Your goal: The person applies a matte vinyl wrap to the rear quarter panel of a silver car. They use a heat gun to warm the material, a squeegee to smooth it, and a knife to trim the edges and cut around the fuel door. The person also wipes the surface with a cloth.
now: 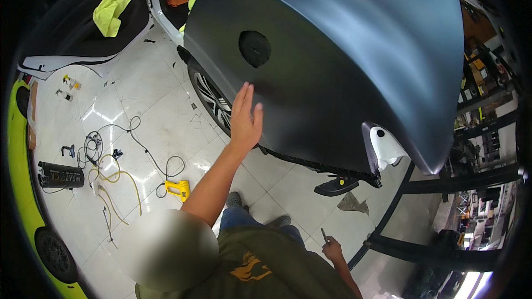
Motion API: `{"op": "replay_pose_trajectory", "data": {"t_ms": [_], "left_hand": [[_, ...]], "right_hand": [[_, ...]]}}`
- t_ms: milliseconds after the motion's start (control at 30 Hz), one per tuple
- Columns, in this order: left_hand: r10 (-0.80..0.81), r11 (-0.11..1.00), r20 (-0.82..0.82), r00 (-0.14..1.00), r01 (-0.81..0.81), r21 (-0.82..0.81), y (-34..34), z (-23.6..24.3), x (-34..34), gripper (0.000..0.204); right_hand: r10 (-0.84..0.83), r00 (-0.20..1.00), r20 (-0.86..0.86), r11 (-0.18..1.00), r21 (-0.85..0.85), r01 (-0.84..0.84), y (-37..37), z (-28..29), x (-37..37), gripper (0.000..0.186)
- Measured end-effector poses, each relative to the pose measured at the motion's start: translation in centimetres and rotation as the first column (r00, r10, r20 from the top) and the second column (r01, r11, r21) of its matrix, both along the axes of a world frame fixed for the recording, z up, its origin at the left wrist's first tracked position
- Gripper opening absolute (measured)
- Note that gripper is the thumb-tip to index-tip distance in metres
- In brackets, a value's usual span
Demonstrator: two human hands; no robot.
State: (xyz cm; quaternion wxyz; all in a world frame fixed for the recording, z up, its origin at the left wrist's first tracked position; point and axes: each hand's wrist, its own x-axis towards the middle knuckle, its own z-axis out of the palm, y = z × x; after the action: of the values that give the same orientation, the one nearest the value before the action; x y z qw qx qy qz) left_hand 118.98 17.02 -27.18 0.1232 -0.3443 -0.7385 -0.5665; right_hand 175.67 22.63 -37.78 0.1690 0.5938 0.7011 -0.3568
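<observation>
My left hand (245, 119) reaches out with fingers straight and the thumb apart, at the lower side of a matte dark car panel (310, 94). Whether its fingertips touch the surface I cannot tell. Just above the fingertips is a rounded black patch (255, 49) in the panel, like a recess. Low on the right, my right hand (333, 249) is closed round a slim grey stick-like tool (324, 235), which points up and away from the car's side. The tool's exact kind is too small to make out.
A car wheel (210, 99) sits left of my arm. On the tiled floor lie a yellow heat gun (178, 190), tangled cables (93, 147), a black cylinder (62, 176) and a film scrap (353, 204). An open car door (61, 33) bears a yellow cloth (112, 14). Dark frame bars (443, 252) stand right.
</observation>
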Motion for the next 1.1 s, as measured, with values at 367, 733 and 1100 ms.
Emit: {"op": "replay_pose_trajectory", "data": {"t_ms": [367, 733, 1100], "left_hand": [[0.157, 0.984, -0.091, 0.983, -0.164, -0.074, 1.4, 2.0, -8.1, 0.052], [-0.051, 0.84, -0.216, 0.975, -0.075, -0.538, -1.5, -0.4, -7.9, 0.075], [-0.458, 0.793, -0.188, 0.869, 0.305, -0.527, -4.5, 2.2, -13.4, 0.06]], "right_hand": [[0.274, 0.941, -0.199, 0.961, 0.079, -0.263, 3.4, 0.8, -10.8, 0.04], [0.389, 0.876, -0.287, 0.921, 0.082, -0.382, 5.1, -1.0, -19.4, 0.042], [0.299, 0.808, -0.508, 0.953, 0.201, -0.226, -3.6, 11.0, -37.8, 0.044]]}}
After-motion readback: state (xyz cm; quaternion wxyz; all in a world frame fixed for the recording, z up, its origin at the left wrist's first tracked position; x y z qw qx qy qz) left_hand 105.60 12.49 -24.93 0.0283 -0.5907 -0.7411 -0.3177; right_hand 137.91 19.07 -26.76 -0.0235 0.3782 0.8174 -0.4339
